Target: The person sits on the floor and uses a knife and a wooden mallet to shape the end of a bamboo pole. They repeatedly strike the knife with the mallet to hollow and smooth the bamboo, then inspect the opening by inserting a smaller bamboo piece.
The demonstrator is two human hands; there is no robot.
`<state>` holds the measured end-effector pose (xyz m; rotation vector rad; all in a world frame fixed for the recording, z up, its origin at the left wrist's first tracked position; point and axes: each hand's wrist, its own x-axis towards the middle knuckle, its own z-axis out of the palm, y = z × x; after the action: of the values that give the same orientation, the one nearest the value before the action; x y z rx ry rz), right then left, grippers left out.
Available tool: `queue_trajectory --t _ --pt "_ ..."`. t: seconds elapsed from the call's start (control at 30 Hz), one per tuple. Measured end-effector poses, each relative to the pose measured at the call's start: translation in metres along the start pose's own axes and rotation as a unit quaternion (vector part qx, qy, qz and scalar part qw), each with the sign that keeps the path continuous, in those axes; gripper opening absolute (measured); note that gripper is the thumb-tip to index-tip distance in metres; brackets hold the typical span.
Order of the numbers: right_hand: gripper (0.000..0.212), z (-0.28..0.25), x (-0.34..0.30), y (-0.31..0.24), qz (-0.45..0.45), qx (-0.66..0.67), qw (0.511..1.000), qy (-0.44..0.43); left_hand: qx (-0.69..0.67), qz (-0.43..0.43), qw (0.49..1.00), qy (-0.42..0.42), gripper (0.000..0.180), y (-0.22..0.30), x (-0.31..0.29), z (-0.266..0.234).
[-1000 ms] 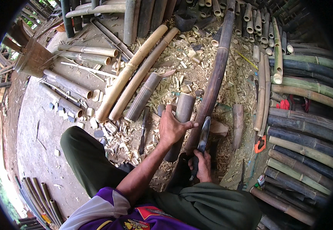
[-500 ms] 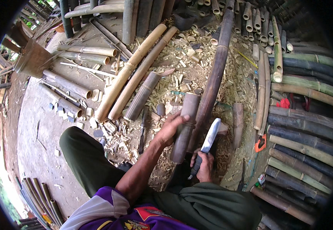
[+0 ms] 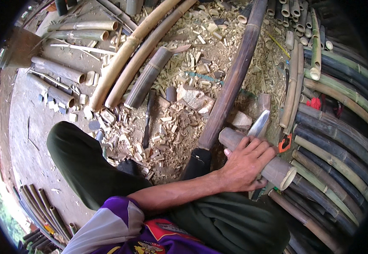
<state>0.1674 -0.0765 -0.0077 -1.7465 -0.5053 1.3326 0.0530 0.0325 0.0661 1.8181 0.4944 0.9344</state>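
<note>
My left hand (image 3: 244, 164) is wrapped over a short, thick bamboo section (image 3: 279, 171), grey-brown with a pale cut end towards the right. It is held tilted above my right thigh. Behind it rises the bright blade of a large knife (image 3: 260, 122), pointing up and away. My right hand (image 3: 259, 183) is mostly hidden under the bamboo and my left hand; a bit of it shows by the knife's dark handle. A long dark bamboo pole (image 3: 230, 91) slants away from beside my dark-covered foot (image 3: 196, 163).
Wood chips (image 3: 167, 135) cover the ground ahead. A dark-handled chisel-like tool (image 3: 149, 116) lies among them. Two long pale poles (image 3: 127, 59) and a short bamboo piece (image 3: 148, 78) lie left of centre. Stacked bamboo (image 3: 336, 139) lines the right, near an orange saw handle (image 3: 284, 143).
My left hand has carried the bamboo section to the right and turned it from nearly upright to slanting sideways, now in front of the knife and right hand. The view has shifted slightly.
</note>
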Motion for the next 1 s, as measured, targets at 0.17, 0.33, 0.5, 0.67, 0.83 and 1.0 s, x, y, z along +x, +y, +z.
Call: queue_trajectory --t 0.17,0.33,0.5,0.67,0.83,1.0 --pt "0.038 0.004 0.015 -0.016 -0.023 -0.017 1.0 0.013 0.027 0.0 0.999 0.046 0.091 -0.008 0.016 0.0" --pt "0.044 0.007 0.03 -0.03 -0.052 -0.026 0.998 0.029 0.04 0.001 0.996 0.08 0.086 -0.031 0.035 -0.007" --pt "0.05 0.01 0.049 -0.046 -0.091 -0.036 0.994 0.04 0.036 -0.016 0.997 0.073 0.088 -0.047 0.035 -0.011" --pt "0.056 -0.004 0.065 -0.068 -0.154 -0.083 0.984 0.027 0.048 -0.007 0.997 0.065 0.087 -0.048 0.023 -0.001" --pt "0.065 -0.061 0.084 -0.12 -0.072 -0.629 0.76 -0.146 0.029 -0.015 0.997 0.065 0.081 -0.048 0.03 -0.01" --pt "0.041 -0.065 0.053 -0.113 -0.132 -0.774 0.608 -0.116 0.035 -0.013 0.996 0.076 0.078 -0.049 0.031 -0.014"
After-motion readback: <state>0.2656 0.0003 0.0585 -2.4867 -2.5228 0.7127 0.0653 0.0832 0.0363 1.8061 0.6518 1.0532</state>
